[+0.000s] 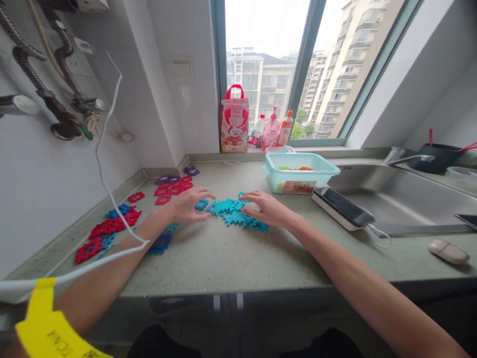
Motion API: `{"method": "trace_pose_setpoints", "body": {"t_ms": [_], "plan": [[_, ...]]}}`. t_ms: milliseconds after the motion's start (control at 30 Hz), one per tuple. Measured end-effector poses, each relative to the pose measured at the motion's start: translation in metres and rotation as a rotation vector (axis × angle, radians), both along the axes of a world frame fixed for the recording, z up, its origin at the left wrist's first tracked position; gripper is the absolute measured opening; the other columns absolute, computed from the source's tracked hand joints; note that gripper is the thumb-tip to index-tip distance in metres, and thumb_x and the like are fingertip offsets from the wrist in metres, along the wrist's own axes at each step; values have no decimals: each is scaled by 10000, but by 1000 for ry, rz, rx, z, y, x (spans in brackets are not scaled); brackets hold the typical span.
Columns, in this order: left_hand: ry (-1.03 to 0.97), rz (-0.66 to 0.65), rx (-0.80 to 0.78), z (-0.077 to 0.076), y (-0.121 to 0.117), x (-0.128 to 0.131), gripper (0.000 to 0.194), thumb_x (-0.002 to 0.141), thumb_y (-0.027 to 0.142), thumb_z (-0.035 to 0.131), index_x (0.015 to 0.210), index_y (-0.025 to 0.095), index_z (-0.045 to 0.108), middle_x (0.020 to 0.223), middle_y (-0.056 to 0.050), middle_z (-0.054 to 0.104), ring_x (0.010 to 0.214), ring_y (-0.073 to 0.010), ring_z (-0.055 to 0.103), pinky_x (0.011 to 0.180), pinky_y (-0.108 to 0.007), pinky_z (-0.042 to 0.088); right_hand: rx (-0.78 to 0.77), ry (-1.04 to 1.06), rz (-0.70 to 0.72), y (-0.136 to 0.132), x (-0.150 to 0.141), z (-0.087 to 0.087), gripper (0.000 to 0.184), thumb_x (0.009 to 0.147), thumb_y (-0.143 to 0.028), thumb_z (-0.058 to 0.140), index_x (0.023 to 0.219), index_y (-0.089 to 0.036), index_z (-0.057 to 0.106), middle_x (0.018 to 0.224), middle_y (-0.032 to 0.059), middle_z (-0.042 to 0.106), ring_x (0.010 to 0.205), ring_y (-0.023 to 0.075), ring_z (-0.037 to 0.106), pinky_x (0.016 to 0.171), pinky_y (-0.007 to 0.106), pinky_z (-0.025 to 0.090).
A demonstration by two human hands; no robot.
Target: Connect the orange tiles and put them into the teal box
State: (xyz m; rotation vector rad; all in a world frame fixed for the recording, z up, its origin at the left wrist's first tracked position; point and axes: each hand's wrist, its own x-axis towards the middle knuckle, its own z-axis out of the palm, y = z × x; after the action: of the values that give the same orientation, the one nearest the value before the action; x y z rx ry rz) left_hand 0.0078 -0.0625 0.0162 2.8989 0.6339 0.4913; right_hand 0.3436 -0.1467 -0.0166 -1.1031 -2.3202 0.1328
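A flat cluster of joined turquoise plastic pieces [234,215] lies on the green counter [231,258]. My left hand [192,203] rests at the cluster's left end, fingers curled around a small blue piece [201,204]. My right hand [266,208] lies over the cluster's right side, fingers bent and pressing on the turquoise pieces. Red pieces [172,190] and purple ones [192,170] lie further back on the left. More red and blue pieces [112,227] are spread near the left wall, and a dark blue piece [161,243] sits under my left forearm.
A mint tub [300,171] with orange and green pieces stands behind my right hand. A phone on a white slab [345,208] lies beside the steel sink [402,199]. A white cable [108,189] hangs across the left. Bottles and a red-handled bag [234,124] line the windowsill.
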Motion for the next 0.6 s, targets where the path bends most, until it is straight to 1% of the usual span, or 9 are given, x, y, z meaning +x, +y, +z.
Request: {"method": "trace_pose_setpoints", "body": {"t_ms": [67,133,200,300,400,467,533,567,600], "plan": [[45,77,31,13,4,-17,321,918,418,737,1159,206,741,1160,-82,739,1074,-251,681,1000,-377,528,-6,-9,32,0,-1,0,371,1068,-430,608,1361,-230,717,1356,131,736,1277,309,672,1128,513,525],[65,156,73,19,11,-34,302,938,424,742,1125,188,751,1121,-69,745,1035,-235,662,1003,-380,510,-19,-11,47,0,-1,-1,365,1068,-434,609,1353,-238,722,1352,122,739,1290,311,662,1138,527,518],[82,206,93,19,16,-45,333,947,414,752,1166,163,746,1175,-77,741,1057,-229,647,1018,-391,495,-39,-11,53,-2,-1,-1,381,1050,-455,638,1353,-239,724,1361,127,731,1308,313,654,1148,534,514],[109,205,49,9,23,-50,379,949,439,763,1186,144,741,1180,-83,739,1017,-211,648,965,-368,504,-67,-21,68,-4,-1,-2,439,1000,-496,711,1358,-243,727,1409,140,701,1328,319,646,1160,534,509],[89,137,38,-3,27,-41,370,960,471,754,1154,157,752,1079,-67,754,934,-196,654,887,-333,507,-90,-39,89,-4,0,-2,443,969,-496,754,1340,-256,740,1418,132,695,1323,319,649,1152,529,516],[39,67,108,-7,24,-27,333,973,475,740,1108,171,762,994,-65,758,883,-205,662,842,-335,507,-99,-45,99,-4,0,-2,405,968,-480,759,1308,-261,756,1385,123,711,1290,310,666,1136,519,528],[-19,-21,241,-6,7,-8,253,1013,435,695,1014,191,761,893,-62,745,833,-216,661,809,-352,507,-96,-47,103,-4,-1,-1,362,977,-460,750,1279,-260,771,1349,118,729,1254,301,683,1119,505,538],[-40,-79,322,-3,-9,3,233,1040,399,659,951,204,750,837,-55,730,806,-216,654,789,-361,506,-91,-48,104,-5,-1,-1,345,982,-448,745,1270,-259,775,1337,117,736,1242,298,689,1113,498,541],[-48,-135,400,-1,-32,13,252,1058,351,630,867,217,724,770,-43,701,765,-212,639,763,-367,504,-86,-47,104,-5,-2,0,331,986,-434,742,1263,-257,779,1329,116,741,1236,296,693,1108,491,543]]}}
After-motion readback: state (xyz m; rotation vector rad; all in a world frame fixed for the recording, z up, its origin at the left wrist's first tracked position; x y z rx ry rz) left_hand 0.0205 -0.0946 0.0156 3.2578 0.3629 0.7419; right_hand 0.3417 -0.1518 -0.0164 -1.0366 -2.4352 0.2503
